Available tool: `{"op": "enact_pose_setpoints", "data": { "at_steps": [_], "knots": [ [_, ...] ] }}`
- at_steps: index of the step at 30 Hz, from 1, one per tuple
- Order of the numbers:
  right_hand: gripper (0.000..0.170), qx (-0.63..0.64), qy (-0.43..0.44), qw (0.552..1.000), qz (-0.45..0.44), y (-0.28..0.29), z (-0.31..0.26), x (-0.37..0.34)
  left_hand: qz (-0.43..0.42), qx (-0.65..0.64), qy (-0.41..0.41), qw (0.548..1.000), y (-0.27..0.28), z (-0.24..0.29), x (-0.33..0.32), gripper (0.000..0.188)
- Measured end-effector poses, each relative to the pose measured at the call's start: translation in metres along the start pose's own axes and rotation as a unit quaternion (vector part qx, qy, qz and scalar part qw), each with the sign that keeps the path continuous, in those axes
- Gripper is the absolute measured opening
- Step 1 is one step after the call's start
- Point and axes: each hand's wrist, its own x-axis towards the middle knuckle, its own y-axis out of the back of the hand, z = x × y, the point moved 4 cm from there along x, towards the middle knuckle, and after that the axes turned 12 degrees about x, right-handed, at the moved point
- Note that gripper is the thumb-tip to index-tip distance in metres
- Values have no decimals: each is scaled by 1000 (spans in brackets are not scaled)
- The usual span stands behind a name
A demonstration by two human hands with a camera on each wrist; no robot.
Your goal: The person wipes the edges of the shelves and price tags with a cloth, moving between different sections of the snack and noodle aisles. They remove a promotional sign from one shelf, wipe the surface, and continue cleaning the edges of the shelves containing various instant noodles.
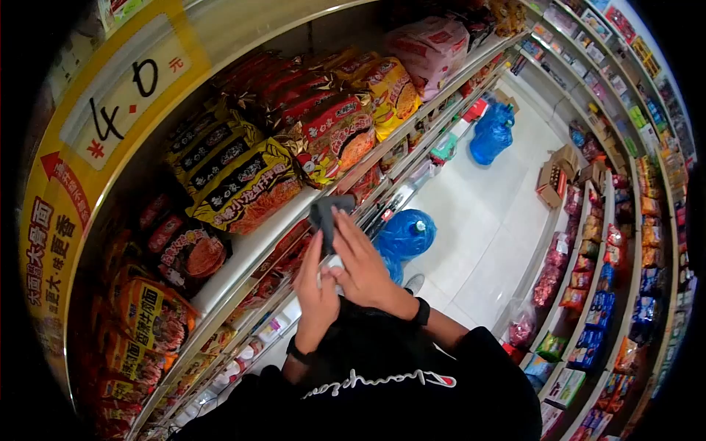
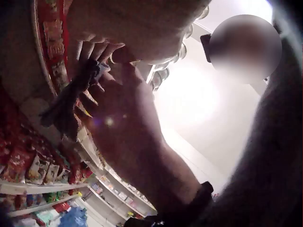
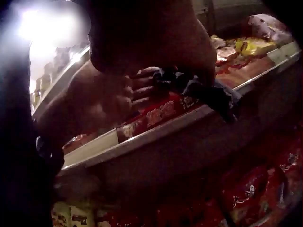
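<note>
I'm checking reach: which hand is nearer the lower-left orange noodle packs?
Left. The left hand is apart from the orange noodle packs, on their right; the right hand is farther right.

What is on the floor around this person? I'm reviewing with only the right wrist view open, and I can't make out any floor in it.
Observer: The head view shows blue jugs on the pale floor.
Operator: I see both hands at a dark item. Is anything else between them?
Observer: In the head view, a small white thing shows between the left hand and the right hand, lower in the picture than the dark item; I cannot tell what it is.
Operator: Is there a price in sight?
Observer: Yes, a yellow-edged sign at the upper left of the head view reads 4.0.
</note>
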Motion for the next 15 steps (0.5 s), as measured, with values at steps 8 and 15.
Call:
{"op": "enact_pose_setpoints", "data": {
  "at_steps": [8, 15],
  "knots": [
    [60, 54, 99, 986, -119, -109, -11, -15, 152, 173, 1, 973, 82, -10, -39, 48],
    [67, -82, 153, 977, -123, -176, 12, -33, 160, 319, -103, 929, 68, -40, -61, 52]
  ]
}}
